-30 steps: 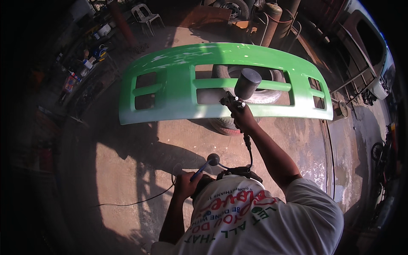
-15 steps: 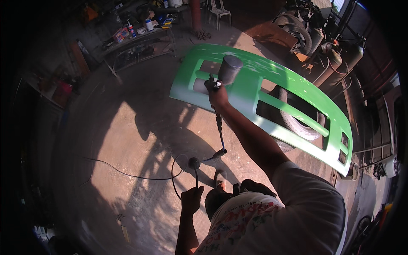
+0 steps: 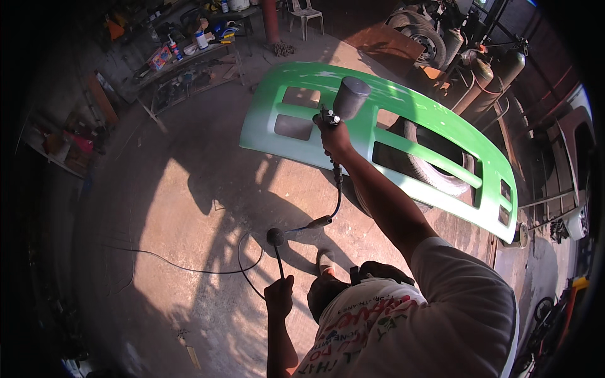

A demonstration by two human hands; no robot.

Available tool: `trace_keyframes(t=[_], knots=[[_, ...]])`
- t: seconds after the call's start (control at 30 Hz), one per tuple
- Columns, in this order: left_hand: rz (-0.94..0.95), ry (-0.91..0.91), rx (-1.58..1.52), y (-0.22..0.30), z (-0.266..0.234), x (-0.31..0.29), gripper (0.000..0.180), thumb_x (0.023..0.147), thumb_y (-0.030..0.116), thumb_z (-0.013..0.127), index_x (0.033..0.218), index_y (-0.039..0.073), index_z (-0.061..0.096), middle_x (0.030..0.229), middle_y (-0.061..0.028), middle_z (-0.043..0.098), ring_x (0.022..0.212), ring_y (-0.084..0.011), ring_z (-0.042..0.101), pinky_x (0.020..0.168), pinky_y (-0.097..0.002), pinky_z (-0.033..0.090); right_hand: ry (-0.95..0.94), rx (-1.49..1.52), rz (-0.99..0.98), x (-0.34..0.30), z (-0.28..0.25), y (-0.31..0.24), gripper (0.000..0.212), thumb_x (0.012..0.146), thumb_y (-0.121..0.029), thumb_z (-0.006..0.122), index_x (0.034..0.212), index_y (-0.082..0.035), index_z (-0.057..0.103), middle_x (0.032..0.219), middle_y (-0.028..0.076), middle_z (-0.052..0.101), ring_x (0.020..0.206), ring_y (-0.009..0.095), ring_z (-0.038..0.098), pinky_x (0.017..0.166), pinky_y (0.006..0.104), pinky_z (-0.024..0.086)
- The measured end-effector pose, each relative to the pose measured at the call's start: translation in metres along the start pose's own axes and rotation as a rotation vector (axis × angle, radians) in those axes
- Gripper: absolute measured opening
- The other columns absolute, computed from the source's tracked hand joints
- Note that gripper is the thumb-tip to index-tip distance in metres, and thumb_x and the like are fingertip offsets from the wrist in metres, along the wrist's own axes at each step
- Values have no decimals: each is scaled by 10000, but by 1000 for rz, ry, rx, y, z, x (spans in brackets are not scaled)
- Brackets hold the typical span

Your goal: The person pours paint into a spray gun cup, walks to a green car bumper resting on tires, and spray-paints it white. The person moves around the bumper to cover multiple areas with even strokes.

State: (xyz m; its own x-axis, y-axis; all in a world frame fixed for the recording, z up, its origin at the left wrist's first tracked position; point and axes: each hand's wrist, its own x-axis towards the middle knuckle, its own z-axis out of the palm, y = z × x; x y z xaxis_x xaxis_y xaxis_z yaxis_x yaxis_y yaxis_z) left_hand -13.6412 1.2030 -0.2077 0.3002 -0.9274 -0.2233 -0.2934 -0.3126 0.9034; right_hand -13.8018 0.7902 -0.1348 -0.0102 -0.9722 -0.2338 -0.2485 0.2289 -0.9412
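My right hand (image 3: pixel 335 137) is closed around a spray gun (image 3: pixel 351 97) with a grey metal cup on top. The gun is held above a green car bumper (image 3: pixel 409 107), between its left openings and its large middle opening. The bumper's lower and left edges look paler, whitish green. From the gun's grip a dark air hose (image 3: pixel 340 194) hangs down and curves left. Low in the view, my left hand (image 3: pixel 278 296) is closed on a black length of that hose, below a dark round piece (image 3: pixel 275 237) whose kind I cannot tell.
Tires (image 3: pixel 423 157) show beneath the bumper. The hose's slack trails left over the sunlit concrete floor (image 3: pixel 170 208). A cluttered workbench (image 3: pixel 189 60) is at the far left, a plastic chair (image 3: pixel 306 16) and a red post (image 3: pixel 270 22) behind. Gas cylinders (image 3: pixel 507 66) stand far right.
My right hand has moved the spray gun a little to the right along the bumper, uncovering the lower left opening. My left hand still grips the hose. The whole view has shifted slightly.
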Motion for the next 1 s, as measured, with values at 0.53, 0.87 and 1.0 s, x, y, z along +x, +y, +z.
trace_keyframes(t=[0.53,0.87,1.0], knots=[[362,-722,277,97,115,100,447,964,354,663,730,-24,614,528,-128,476,506,-126,460,491,-363,365,592,-152,114,-154,-350,120,300,978,-337,625,1164,-109,679,750,63,655,567,154,599,495,338,460],[543,-979,340,164,222,70,386,954,343,667,800,-11,688,590,-208,577,494,-266,610,495,-386,431,975,-161,239,-240,-536,196,287,961,-341,635,1111,-95,627,689,59,610,476,157,554,412,344,443],[568,-1083,341,200,276,41,375,955,323,667,786,-12,672,588,-195,579,505,-266,628,502,-381,443,1037,-218,290,-268,-618,236,226,943,-192,620,1149,-101,605,708,70,619,484,161,563,416,353,451]])
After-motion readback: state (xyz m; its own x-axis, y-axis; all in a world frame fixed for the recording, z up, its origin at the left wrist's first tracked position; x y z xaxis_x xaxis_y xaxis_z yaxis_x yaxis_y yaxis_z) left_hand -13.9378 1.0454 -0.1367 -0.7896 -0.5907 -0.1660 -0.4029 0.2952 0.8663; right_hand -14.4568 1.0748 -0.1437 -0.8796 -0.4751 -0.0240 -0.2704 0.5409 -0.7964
